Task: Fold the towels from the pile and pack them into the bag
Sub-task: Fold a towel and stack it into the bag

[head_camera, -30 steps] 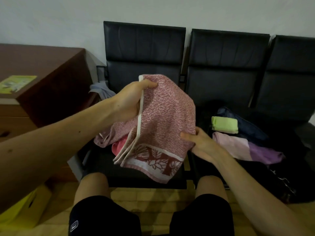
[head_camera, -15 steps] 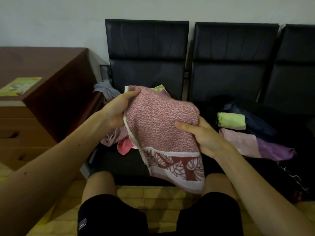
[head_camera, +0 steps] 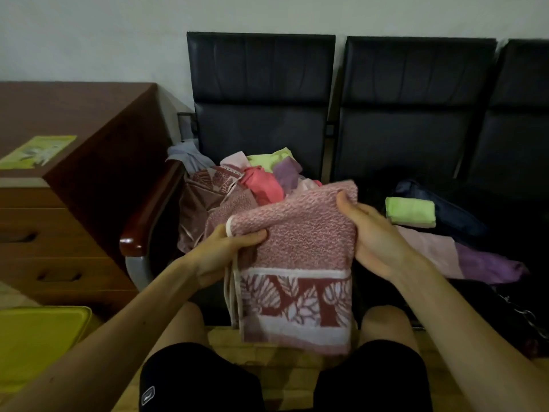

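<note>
Pink towel (head_camera: 297, 263): hanging folded between both hands above the knees, long axis running 12 to 6, leaf-patterned border pointing to 6.
Left hand (head_camera: 228, 254): gripping the towel's edge at 9 o'clock, thumb lying on the front, fingers curling behind.
Right hand (head_camera: 377, 236): clutching the corner at 2 o'clock, thumb pressing the front, fingers hidden behind.
Pile (head_camera: 255, 179): lying on the seat just behind, at 12.
Bag (head_camera: 463, 221): sitting at 3 o'clock, carrying a folded green towel (head_camera: 410, 211).

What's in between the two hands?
In the head view, the folded pink towel stretches between the left hand and the right hand; both grip it.
</note>
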